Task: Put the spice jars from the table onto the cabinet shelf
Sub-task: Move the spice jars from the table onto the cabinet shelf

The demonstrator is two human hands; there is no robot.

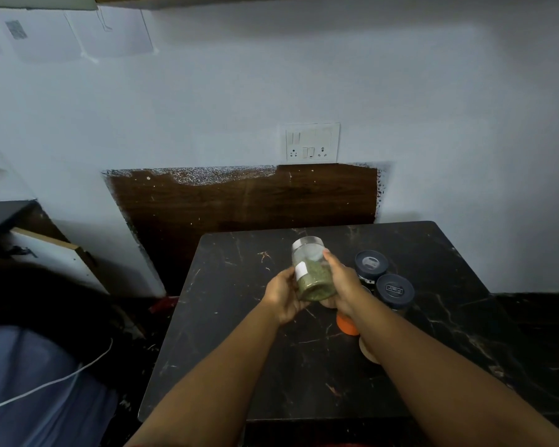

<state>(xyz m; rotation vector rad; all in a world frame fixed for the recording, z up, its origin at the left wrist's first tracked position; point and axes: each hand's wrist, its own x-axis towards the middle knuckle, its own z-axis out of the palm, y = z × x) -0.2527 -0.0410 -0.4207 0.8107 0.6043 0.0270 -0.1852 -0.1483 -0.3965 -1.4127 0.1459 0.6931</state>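
Head view, clear jar of green spice with silver lid, tilted, lifted above the middle of the black marble table, left hand and right hand curled round its sides, two dark-lidded jars standing toward the table's right edge, orange-lidded jar partly hidden under the right forearm.

Dim, bluish, even light; the wall is brightest. Soft focus throughout, the frame's edges bowed by the wide lens, the lower left corner dark.
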